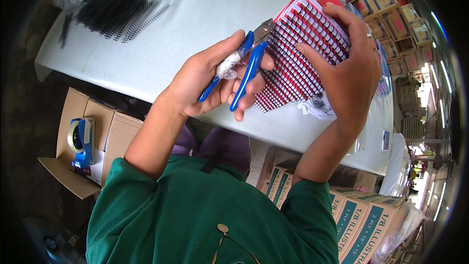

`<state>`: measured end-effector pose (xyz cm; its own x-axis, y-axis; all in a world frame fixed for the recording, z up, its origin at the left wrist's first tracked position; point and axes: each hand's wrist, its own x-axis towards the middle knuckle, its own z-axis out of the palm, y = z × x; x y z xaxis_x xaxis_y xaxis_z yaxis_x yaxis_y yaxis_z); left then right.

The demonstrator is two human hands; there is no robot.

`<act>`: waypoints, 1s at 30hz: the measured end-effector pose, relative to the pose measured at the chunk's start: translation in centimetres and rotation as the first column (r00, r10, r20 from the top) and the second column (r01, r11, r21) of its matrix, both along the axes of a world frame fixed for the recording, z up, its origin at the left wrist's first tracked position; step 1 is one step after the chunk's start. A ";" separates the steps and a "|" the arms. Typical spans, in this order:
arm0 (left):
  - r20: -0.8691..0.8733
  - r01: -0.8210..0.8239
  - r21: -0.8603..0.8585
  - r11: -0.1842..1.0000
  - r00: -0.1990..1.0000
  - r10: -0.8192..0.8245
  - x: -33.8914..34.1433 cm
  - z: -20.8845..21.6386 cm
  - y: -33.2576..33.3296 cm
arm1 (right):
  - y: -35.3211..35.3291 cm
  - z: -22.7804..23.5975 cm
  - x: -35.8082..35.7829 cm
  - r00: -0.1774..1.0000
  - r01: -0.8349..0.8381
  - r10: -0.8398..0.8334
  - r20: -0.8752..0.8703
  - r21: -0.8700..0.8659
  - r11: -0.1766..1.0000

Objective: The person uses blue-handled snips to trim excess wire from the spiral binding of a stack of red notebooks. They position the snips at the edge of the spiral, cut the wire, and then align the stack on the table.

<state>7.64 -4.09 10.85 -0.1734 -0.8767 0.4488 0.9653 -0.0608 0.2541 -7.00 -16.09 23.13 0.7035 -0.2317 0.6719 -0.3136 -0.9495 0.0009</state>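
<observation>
Head cam: person's L hand (202,71) is closed round blue-handled pliers (250,76), one handle w/ white wrapping on it, handles spread apart, tip up at the L edge of the book stack (293,68). Can't tell if the tip is on a coil or just beside it. R hand (359,63) is open over the upper R part of the stack, thumb & fingers wide apart, thumb over the coil rows; can't tell how firmly it presses, if at all.

Stack sits on the pale table (117,71), R side, spines facing up, red covers, dark coils running thru the edges.

Progress (judgement): coil insertion looks done on the visible bks, approx. all rows filled. Coil-end work w/ the pliers looks in progress; ends too small to see, so # finished vs. left = unclear. Loose black coils (112,10) lie in a pile far L on the table, well apart from the bks & not in any, so prob. unused stock. Crumpled white wrap (317,110) w/ dark bits in it sits by the lower end of the stack; bits may be coil offcuts, can't confirm.

Off table: tape dispenser (87,142) in open carton (124,132), lower L.
</observation>
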 end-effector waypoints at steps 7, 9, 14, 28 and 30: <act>0.419 -0.283 0.244 0.928 0.893 0.162 -1.2 2.5 1.5 | 0.1 0.0 0.1 1.000 0.010 -0.010 0.001 0.021 1.000; 0.952 -0.800 -0.170 0.575 0.016 0.305 -3.1 3.6 1.6 | 0.0 -0.2 0.0 1.000 0.022 -0.022 -0.004 -0.009 1.000; 0.957 -0.769 -0.234 0.595 -0.073 0.281 -3.1 3.0 1.0 | -0.5 -0.6 0.1 0.999 0.035 -0.036 -0.016 -0.078 0.996; 0.957 -0.807 -0.012 0.591 0.162 0.240 -3.5 2.3 1.6 | -0.8 -0.9 0.1 0.999 0.030 -0.036 -0.037 -0.155 0.987; 0.849 -0.709 0.084 0.700 0.418 0.322 -3.1 2.1 1.8 | -0.7 -1.0 0.2 0.999 0.024 -0.030 -0.033 -0.167 0.986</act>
